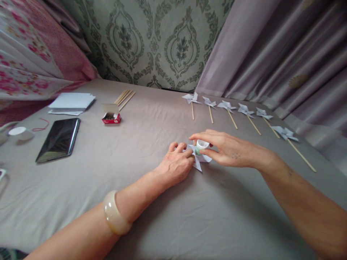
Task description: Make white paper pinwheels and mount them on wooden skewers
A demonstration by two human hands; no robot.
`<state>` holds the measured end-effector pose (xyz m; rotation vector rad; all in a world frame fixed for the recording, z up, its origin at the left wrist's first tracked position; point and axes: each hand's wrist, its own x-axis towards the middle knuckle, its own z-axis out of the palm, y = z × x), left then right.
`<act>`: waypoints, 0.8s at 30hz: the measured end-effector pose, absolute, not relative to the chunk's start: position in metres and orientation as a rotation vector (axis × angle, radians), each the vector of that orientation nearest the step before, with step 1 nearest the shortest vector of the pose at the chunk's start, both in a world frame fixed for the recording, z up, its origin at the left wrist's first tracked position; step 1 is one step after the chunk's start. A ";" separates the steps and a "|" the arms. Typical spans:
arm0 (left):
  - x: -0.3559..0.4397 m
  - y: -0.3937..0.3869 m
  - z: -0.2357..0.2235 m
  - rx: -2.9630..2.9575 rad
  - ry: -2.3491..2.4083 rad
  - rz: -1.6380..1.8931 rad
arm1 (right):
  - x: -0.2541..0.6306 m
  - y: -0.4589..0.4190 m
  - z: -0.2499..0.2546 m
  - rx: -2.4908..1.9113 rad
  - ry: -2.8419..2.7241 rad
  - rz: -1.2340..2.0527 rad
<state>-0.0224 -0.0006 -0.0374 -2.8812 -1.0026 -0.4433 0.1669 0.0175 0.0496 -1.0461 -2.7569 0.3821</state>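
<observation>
Near the middle of the cloth lies a white paper pinwheel head (198, 165), its pointed blades showing between my hands. My left hand (177, 162), bent at the fingers, presses on its left side; a pale bangle (115, 213) circles that wrist. The thumb and fingers of my right hand (225, 148) close around a small white and green round container (202, 145), which stands over the pinwheel's centre. Whether its lower end touches the paper, I cannot tell. The left fingertips are partly hidden.
Several finished pinwheels on sticks (230, 110) lie in a row at the back right. Towards the left are a red box of small dark pieces (111, 118), loose wooden sticks (124, 98), stacked white paper (71, 102), a black phone (58, 140) and a white round object (20, 133).
</observation>
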 end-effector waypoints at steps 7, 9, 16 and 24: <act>-0.022 -0.001 -0.036 -2.903 -1.005 -0.433 | 0.168 0.022 0.050 -1.030 -2.785 0.385; -0.022 -0.001 -0.036 -2.905 -1.007 -0.437 | 0.167 0.022 0.051 -1.031 -2.805 0.375; -0.022 0.001 -0.040 -2.872 -1.003 -0.461 | 0.164 0.020 0.058 -1.032 -2.847 0.318; -0.022 0.000 -0.037 -2.892 -1.004 -0.474 | 0.185 0.006 0.079 -1.204 -2.360 0.335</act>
